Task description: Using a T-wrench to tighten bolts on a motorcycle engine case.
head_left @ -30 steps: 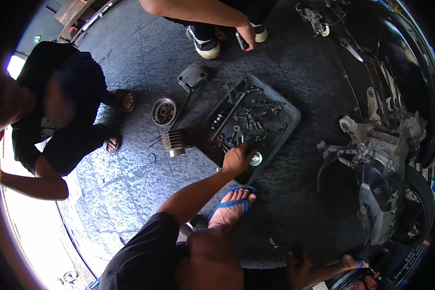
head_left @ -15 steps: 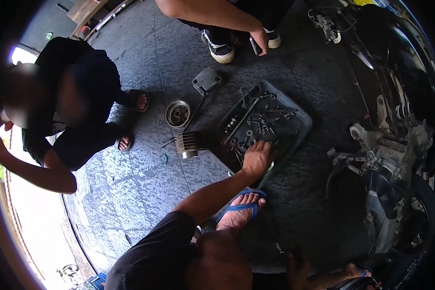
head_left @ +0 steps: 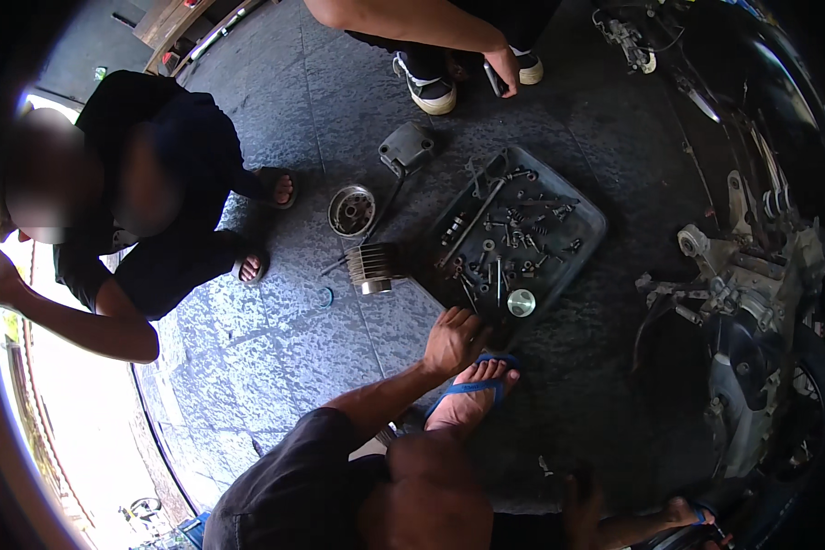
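Observation:
My left hand (head_left: 454,341) is at the near-left corner of a dark tray (head_left: 588,246), its fingers curled inward. Whether it grips the rim or a small part is hidden. Inside the tray are several bolts (head_left: 515,220), a long metal rod (head_left: 472,223) and a shiny round metal piece (head_left: 521,302) near the front end. Low in the picture, in deep shade, is my right hand (head_left: 580,504); its fingers are too dark and blurred to read. Left of the tray stand a finned engine cylinder (head_left: 371,268), a round metal drum (head_left: 352,211) and a grey metal cover (head_left: 406,147).
A partly stripped motorcycle (head_left: 742,302) takes up the right side. At the left a person (head_left: 170,192) squats; another person's hand (head_left: 502,71) holds a phone beyond the tray. My foot in a blue flip-flop (head_left: 472,390) is by the tray's near end. A small ring (head_left: 324,297) lies on the floor.
My left hand has drawn back from the parts in the tray toward its near-left corner. The shiny round piece it covered now shows. The whole view has shifted slightly.

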Demonstrator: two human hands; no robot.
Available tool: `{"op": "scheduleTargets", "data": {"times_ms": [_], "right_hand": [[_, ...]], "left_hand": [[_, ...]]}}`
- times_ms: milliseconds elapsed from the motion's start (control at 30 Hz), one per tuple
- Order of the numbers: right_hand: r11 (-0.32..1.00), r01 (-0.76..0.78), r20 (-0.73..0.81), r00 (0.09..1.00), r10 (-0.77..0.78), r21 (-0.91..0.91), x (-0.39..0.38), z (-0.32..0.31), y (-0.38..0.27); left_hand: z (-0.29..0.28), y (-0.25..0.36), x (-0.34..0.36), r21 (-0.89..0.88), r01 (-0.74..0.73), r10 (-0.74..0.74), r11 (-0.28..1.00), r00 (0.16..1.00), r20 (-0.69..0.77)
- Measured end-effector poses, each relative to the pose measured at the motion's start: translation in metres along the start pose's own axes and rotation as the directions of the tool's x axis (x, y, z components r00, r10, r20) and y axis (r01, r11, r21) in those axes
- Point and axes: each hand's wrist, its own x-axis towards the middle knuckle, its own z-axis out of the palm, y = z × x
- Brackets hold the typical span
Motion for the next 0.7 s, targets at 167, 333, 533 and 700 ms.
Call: {"op": "scheduleTargets", "data": {"times_ms": [167, 333, 533, 700], "right_hand": [[1.000, 0.012, 0.081, 0.997, -0.013, 0.004, 0.009, 0.008, 0.086], [0.991, -0.048, 0.083, 0.996, 0.038, 0.123, 0.007, -0.001, 0.132], [0.937, -0.239, -0.101, 0.957, 0.272, 0.256, -0.005, 0.005, 0.151], [0.920, -0.291, -0.071, 0.945, 0.319, 0.261, -0.005, 0.026, 0.176]], "left_hand": [[-0.006, -0.007, -0.016, 0.061, 0.103, -0.097, 0.993, 0.991, -0.091], [-0.008, -0.030, -0.007, 0.152, 0.240, -0.208, 0.959, 0.958, -0.199], [-0.015, -0.043, 0.032, 0.293, 0.201, -0.162, 0.935, 0.975, -0.152], [-0.008, -0.062, 0.054, 0.380, 0.102, -0.126, 0.919, 0.991, 0.039]]}}
